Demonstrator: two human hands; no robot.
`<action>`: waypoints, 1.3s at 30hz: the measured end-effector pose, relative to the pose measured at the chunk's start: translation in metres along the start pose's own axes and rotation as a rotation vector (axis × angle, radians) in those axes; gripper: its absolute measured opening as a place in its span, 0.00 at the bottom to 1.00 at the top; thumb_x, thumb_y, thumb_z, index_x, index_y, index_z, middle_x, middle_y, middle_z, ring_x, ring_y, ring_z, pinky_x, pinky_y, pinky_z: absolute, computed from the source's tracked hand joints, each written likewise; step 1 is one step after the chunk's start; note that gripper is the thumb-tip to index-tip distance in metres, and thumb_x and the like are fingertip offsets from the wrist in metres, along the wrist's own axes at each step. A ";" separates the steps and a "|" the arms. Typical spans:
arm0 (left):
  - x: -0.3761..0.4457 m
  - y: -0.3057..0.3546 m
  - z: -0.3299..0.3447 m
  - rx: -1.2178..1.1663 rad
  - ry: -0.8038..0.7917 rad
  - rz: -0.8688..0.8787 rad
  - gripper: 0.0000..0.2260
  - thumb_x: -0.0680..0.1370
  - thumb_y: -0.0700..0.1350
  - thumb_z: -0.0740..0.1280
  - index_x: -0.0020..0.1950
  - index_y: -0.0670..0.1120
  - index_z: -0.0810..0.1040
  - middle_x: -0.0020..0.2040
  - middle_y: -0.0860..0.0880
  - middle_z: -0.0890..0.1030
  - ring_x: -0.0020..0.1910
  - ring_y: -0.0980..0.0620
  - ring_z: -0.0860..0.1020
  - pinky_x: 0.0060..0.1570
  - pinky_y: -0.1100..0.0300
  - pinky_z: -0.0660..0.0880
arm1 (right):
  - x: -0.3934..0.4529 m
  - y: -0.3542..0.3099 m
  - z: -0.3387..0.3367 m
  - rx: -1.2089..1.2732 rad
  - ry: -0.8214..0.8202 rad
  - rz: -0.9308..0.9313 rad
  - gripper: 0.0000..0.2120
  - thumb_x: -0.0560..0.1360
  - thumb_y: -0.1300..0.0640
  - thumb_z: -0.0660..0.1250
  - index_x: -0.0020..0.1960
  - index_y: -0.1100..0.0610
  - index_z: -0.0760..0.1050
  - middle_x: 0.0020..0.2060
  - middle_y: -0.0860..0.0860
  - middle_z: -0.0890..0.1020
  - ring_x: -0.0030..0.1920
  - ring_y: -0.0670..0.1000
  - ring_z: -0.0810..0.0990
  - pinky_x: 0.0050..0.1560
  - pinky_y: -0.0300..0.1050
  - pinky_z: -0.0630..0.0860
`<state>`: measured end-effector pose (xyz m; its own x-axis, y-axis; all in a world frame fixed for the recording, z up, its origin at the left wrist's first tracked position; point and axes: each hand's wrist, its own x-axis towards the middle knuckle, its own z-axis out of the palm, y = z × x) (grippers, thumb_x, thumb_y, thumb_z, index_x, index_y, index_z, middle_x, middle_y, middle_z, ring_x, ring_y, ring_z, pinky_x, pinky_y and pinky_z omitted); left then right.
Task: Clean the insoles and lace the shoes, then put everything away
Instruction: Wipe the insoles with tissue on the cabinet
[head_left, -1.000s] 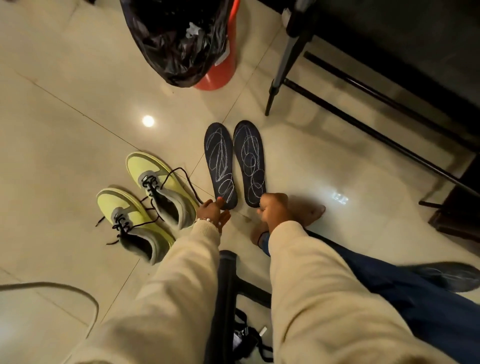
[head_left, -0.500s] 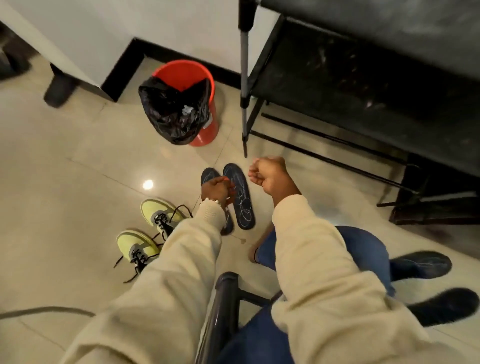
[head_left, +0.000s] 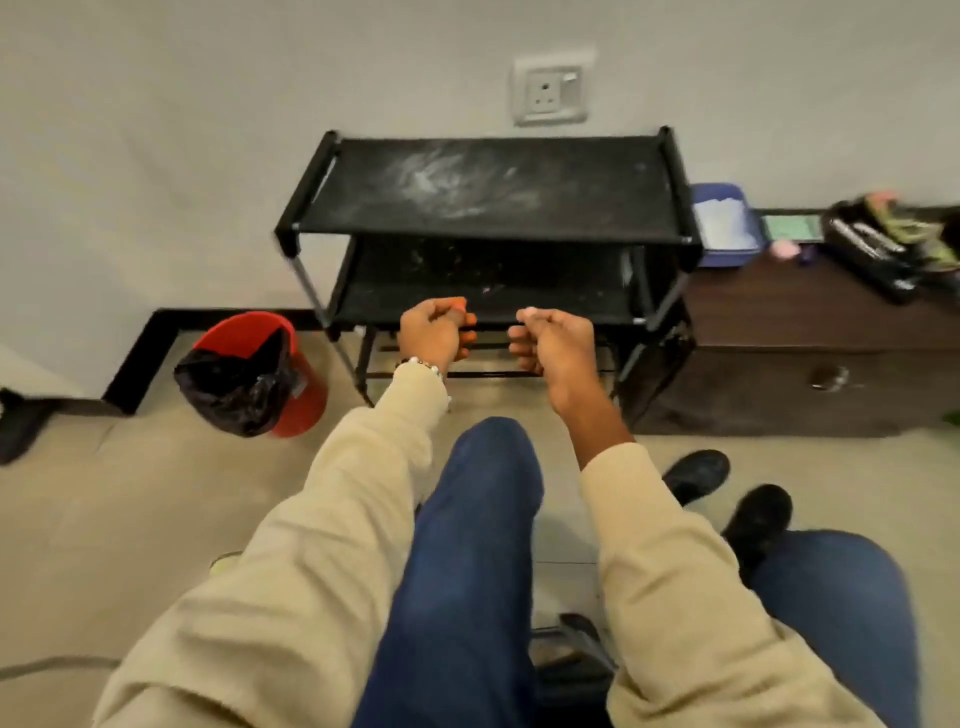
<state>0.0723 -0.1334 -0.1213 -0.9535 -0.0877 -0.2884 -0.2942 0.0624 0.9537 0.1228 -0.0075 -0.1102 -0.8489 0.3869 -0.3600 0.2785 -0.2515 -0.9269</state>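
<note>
While your view has lifted from the floor to the wall, the red bin (head_left: 291, 374) now sits at far left and only a yellow sliver of shoe (head_left: 224, 560) peeks beside your left sleeve; the insoles are out of sight. Your left hand (head_left: 434, 332) and right hand (head_left: 553, 340) have risen before the black rack (head_left: 488, 192), fingers curled, holding nothing.

Both arms reach forward in beige sleeves. The left hand (head_left: 434, 332) and right hand (head_left: 553, 338) hover side by side, apart, fingers curled inward, apparently holding nothing, though motion blur obscures that.
</note>
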 end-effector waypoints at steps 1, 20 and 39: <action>-0.011 0.006 0.019 0.037 -0.043 0.030 0.05 0.79 0.43 0.65 0.49 0.49 0.80 0.43 0.49 0.84 0.37 0.53 0.81 0.34 0.60 0.77 | -0.006 -0.004 -0.021 0.006 0.036 -0.026 0.06 0.78 0.58 0.63 0.46 0.58 0.78 0.35 0.53 0.82 0.32 0.49 0.78 0.30 0.39 0.73; -0.058 0.018 0.261 0.366 -0.499 0.324 0.10 0.77 0.38 0.66 0.59 0.44 0.77 0.47 0.46 0.83 0.44 0.51 0.82 0.50 0.56 0.80 | 0.054 -0.046 -0.250 -0.101 0.594 -0.127 0.06 0.77 0.55 0.66 0.45 0.55 0.79 0.36 0.52 0.83 0.36 0.47 0.81 0.39 0.41 0.78; 0.052 -0.029 0.407 0.732 -0.301 0.391 0.34 0.77 0.32 0.62 0.78 0.43 0.49 0.79 0.47 0.47 0.78 0.47 0.50 0.73 0.55 0.55 | 0.331 -0.097 -0.270 -1.605 0.218 -0.359 0.22 0.75 0.43 0.65 0.62 0.56 0.73 0.59 0.57 0.76 0.62 0.59 0.70 0.61 0.54 0.65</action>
<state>0.0042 0.2646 -0.1991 -0.9412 0.3322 -0.0614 0.1870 0.6637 0.7243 -0.0637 0.3840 -0.1676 -0.9319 0.3627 0.0032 0.3616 0.9298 -0.0692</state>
